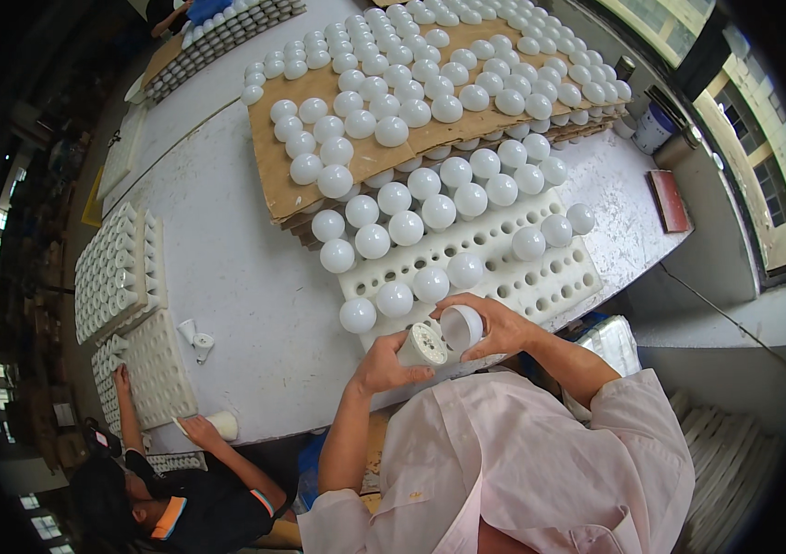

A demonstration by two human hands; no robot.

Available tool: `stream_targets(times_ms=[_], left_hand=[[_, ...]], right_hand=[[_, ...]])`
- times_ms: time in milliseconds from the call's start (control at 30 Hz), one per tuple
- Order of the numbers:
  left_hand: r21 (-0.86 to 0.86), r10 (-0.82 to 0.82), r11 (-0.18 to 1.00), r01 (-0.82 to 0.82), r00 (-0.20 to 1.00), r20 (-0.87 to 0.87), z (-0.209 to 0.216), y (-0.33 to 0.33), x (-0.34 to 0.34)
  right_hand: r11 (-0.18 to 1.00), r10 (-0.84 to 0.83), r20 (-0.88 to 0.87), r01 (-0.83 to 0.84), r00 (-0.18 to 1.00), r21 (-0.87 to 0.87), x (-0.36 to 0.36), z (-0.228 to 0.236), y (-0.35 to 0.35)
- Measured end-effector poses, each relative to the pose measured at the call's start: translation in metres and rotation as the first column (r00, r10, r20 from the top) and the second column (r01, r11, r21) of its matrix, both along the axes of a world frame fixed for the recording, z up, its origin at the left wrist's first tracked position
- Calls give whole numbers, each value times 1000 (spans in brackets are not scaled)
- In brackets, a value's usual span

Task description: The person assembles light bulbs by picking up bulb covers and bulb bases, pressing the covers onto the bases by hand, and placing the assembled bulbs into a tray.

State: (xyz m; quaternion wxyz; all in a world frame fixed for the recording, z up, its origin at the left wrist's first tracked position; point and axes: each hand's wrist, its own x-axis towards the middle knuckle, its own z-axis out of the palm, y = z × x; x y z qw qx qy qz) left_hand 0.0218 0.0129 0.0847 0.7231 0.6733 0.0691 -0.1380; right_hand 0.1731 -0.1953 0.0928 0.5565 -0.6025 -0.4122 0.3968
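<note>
Bulb base [424, 345] above near edge of white table [254, 286], in left hand [385, 366]: fingers curled part-way round white body, some hidden behind it, round component plate showing. Just beside, dome cover [462, 329], hollow side visible; whether it touches base, cannot tell. Right hand [498, 327]: thumb and fingers parted to cover's width, gripping its outside. Dome-studded foam tray [494, 265] just beyond.

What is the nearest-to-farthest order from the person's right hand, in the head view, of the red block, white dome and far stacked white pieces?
1. White dome, in the right hand
2. Red block, ahead, right
3. Stacked white pieces, far ahead, left
</note>
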Motion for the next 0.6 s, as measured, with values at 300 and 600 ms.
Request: stream_targets(times_ms=[300, 600], left_hand=[[169, -56, 984, 59, 998, -21, -9, -8, 4], [110, 1, 994, 19, 984, -180, 6, -14, 10]], right_hand=[[994, 113, 158, -113, 981, -10, 6, -3, -2], [954, 279, 377, -211, 883, -213, 5, 12, 12]])
